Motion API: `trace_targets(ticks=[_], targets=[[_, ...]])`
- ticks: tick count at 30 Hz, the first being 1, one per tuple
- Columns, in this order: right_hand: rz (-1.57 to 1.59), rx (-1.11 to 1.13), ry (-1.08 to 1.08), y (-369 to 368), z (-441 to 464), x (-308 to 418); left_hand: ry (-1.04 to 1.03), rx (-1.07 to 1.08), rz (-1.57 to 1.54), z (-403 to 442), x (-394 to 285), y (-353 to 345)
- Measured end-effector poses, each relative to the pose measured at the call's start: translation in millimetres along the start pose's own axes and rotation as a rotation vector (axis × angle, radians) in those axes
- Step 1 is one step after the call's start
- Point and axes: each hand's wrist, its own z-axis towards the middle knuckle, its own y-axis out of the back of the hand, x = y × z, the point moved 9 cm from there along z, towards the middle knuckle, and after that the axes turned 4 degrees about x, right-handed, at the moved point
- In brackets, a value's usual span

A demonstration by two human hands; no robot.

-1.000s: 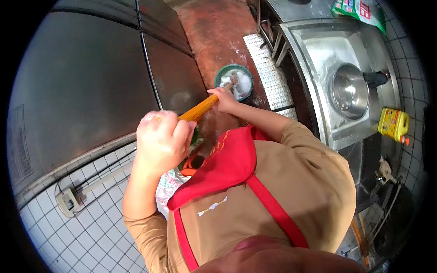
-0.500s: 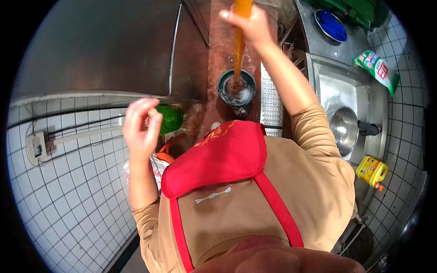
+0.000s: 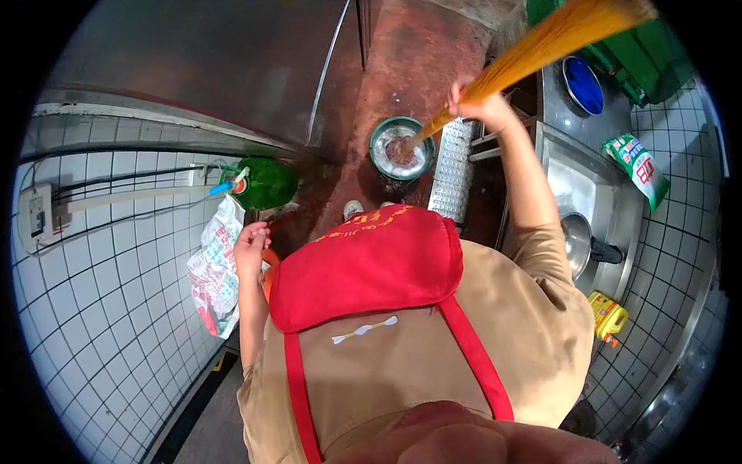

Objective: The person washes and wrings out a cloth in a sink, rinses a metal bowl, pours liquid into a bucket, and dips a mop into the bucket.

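Note:
My right hand [image 3: 481,107] grips the long yellow wooden handle of a mop [image 3: 533,58]. The handle slants from the upper right down to a round green bucket [image 3: 376,158] on the floor. In the bucket the brown, stringy mop head sits among whitish suds. My left hand [image 3: 251,243] hangs on the left beside a printed white plastic bag [image 3: 220,263]. Its fingers are loosely bent, and I see nothing held in them. A green jug [image 3: 268,184] with a blue-and-red top stands just beyond that hand.
To the right runs a steel sink [image 3: 568,166] holding a metal pan [image 3: 576,246]. A green-white packet [image 3: 638,172], a yellow bottle [image 3: 608,315] and a blue-filled bowl [image 3: 583,87] are around it. A perforated metal strip [image 3: 451,174] lies beside the bucket on the wet red floor.
The mop handle has tilted from near upright to leaning right, my right hand moving right and down with it. My left hand has lowered beside the plastic bag. The view has shifted slightly.

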Motion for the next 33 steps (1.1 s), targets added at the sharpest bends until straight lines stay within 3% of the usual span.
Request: trace_targets(ticks=[5,9,12,17,22,25,28,33], targets=[[0.243,-0.425,-0.018,3,-55,-156,0.112,0.072,-0.021,11,75,4],[0.244,-0.533,-0.015,-6,-71,-163,0.221,0.116,0.046,7,95,-8],[0.187,-0.764,-0.039,5,-82,-162,0.247,0.138,0.158,3,84,-16],[0.002,-0.769,0.094,16,-36,-9,0.246,0.109,0.107,-6,90,-5],[0.098,-0.823,0.381,34,-18,160,0.273,0.055,-0.015,-9,127,18],[0.131,-0.689,0.545,34,-20,227,0.233,0.061,0.076,-15,139,25],[0.155,-0.426,0.508,22,-11,254,0.217,0.062,0.313,-14,179,41],[0.140,0.046,0.463,-5,10,224,0.242,0.169,0.600,-14,208,47]])
